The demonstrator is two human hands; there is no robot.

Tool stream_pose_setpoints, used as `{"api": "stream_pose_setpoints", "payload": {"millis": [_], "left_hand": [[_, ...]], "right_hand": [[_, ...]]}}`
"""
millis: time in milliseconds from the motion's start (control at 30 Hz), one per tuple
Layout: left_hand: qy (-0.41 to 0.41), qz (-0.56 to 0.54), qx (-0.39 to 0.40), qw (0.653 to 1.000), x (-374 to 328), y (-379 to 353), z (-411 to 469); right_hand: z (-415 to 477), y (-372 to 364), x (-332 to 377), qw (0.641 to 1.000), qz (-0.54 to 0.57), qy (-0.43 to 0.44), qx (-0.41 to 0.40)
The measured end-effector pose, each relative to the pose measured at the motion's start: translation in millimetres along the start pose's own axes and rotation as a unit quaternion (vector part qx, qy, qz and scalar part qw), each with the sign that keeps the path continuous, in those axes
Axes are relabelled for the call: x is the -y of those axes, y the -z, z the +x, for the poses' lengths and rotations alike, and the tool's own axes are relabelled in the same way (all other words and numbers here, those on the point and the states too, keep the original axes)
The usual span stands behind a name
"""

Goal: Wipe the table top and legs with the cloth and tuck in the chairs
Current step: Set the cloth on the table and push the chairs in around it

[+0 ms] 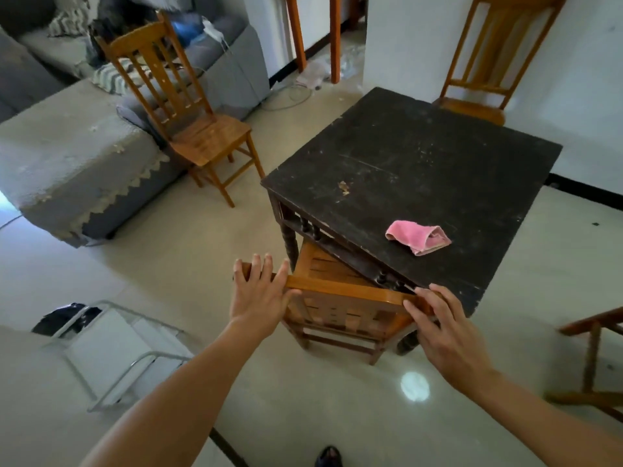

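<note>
At the table's near edge: a honey-coloured slat-back wooden chair (344, 293) stands with its back towards the viewer and its seat partly under a dark square wooden table (421, 156).
Left hand: the left hand (259, 291) lies flat on the left end of the chair's top rail. Its fingers are straight and spread over the rail and the thumb lies along it. It clasps nothing.
Right hand: the right hand (445, 328) rests on the right end of the same rail. Its fingers are stretched out loosely against the wood, not curled round it.
Table top: the surface is scuffed and speckled, with a pale chipped spot (343, 188) near its left edge. It bears a crumpled pink terry cloth (418, 236), close to the near edge and apart from both hands.
Under the table: the chair's slatted seat shows below a rail of small turned spindles, just beside a turned dark leg.
Second chair: a matching free-standing wooden chair (212, 136) stands on the floor to the left, well apart from the table, with its back close to the sofa.
Third chair: a wall-side wooden chair (472, 109) stands at the far side, its seat just beside the table's far corner.
Right edge: a reddish-brown wooden frame (593, 348) is cut off by the picture, and what it belongs to cannot be told.
Sofa: a grey fabric sofa (67, 163) with a lace-edged cover holds striped cushions (111, 75) and a heap of blue and dark things too blurred to name.
Floor: on the pale glossy tiled floor (303, 399), a white metal-framed folding stand (111, 342) lies at lower left, with a dark bundle (64, 318) at its far end.
</note>
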State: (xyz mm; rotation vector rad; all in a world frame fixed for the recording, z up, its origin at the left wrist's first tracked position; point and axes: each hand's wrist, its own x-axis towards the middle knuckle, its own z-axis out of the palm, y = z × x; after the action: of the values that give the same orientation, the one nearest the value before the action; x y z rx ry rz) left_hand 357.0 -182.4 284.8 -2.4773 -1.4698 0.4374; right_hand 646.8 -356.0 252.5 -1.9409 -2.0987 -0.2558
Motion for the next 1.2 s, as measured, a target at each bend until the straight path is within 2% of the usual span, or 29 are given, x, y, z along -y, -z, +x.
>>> {"api": "stream_pose_setpoints", "payload": {"millis": [467,633,833,1033,1100,1200], "left_hand": [[-0.119,0.022,-0.047,0.992,35,13,149],[-0.142,0.026,-0.045,0.988,47,10,194],[-0.168,0.009,-0.036,0.985,60,3,216],[-0.196,0.001,-0.024,0.980,78,15,231],[-0.210,-0.004,-0.018,0.978,82,20,235],[-0.264,0.003,0.002,0.965,86,25,243]], "right_hand": [[66,-31,8,0.992,-0.003,-0.122,-0.013],[97,-46,11,0.987,0.004,-0.149,-0.059],[115,-54,21,0.981,-0.020,-0.182,-0.062],[146,-53,40,0.962,-0.044,-0.267,-0.044],[161,-43,44,0.953,-0.068,-0.297,-0.008],[188,-28,48,0.928,-0.122,-0.324,0.138]]}}
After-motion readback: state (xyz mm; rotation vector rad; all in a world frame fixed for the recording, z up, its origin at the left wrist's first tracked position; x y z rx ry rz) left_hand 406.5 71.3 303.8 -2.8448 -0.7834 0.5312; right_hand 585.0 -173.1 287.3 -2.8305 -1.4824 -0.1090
